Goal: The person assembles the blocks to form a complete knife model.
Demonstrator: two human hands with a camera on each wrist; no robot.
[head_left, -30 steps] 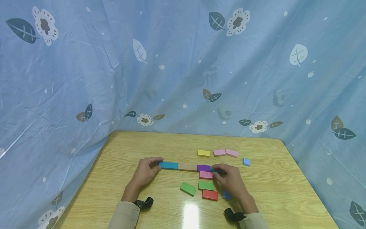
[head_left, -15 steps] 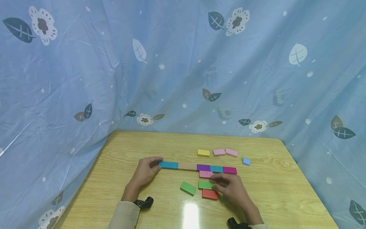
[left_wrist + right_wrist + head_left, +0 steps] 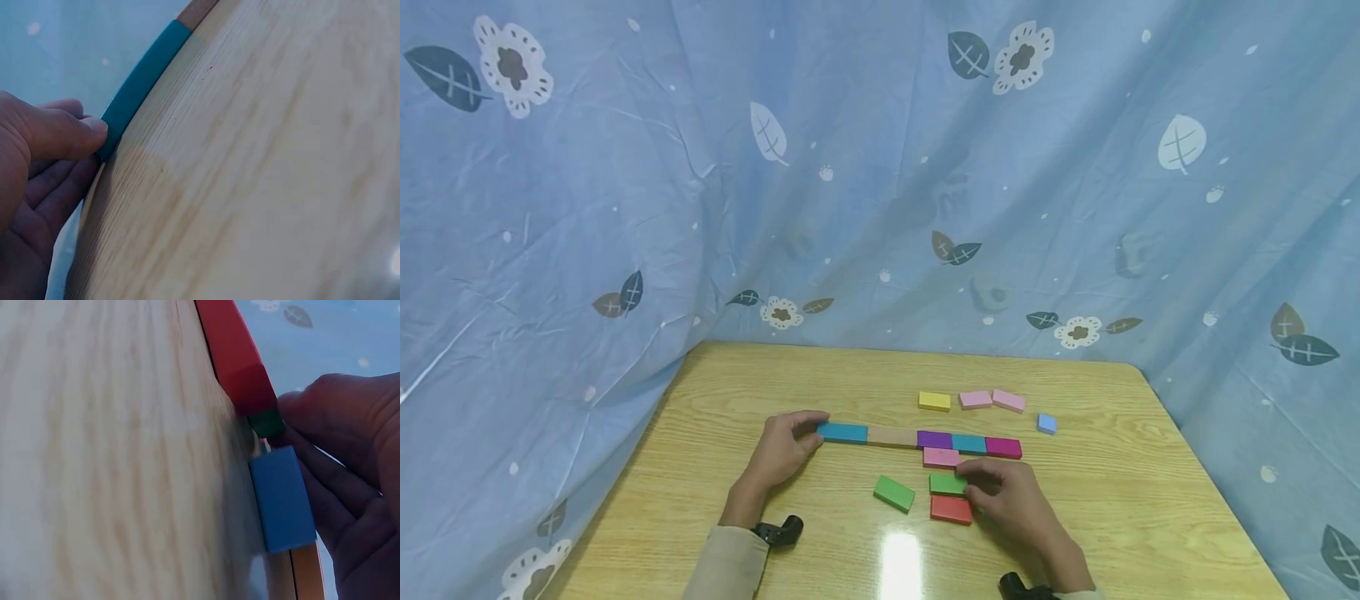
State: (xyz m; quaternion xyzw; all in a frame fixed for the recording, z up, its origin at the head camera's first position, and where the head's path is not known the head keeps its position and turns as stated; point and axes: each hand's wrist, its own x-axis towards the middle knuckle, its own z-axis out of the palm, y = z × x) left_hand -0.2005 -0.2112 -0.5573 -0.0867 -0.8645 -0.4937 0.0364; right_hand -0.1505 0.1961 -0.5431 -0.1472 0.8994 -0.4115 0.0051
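A straight row of flat blocks lies across the table: a long blue block [image 3: 842,432], a long tan block [image 3: 892,437], then a purple [image 3: 935,439], a teal [image 3: 968,443] and a magenta block [image 3: 1003,447]. At the row's left end my left hand [image 3: 784,452] pinches the blue block between thumb and fingers. My right hand [image 3: 1017,497] grips the right end of a green block [image 3: 947,484], which lies between a pink block [image 3: 941,457] and a red block [image 3: 951,509]. In the right wrist view a blue block [image 3: 283,500] sits close to the fingers; the hand hides it from the head view.
A second green block [image 3: 894,493] lies slanted between the hands. Behind the row are a yellow block [image 3: 934,402], two light pink blocks [image 3: 975,400] and a small light blue block [image 3: 1047,423]. A blue patterned cloth [image 3: 880,167] hangs behind the table [image 3: 760,375].
My right hand has let go at the row's right end, uncovering the teal and magenta blocks, and come nearer to the green block, which has shifted slightly right. The left hand stays put.
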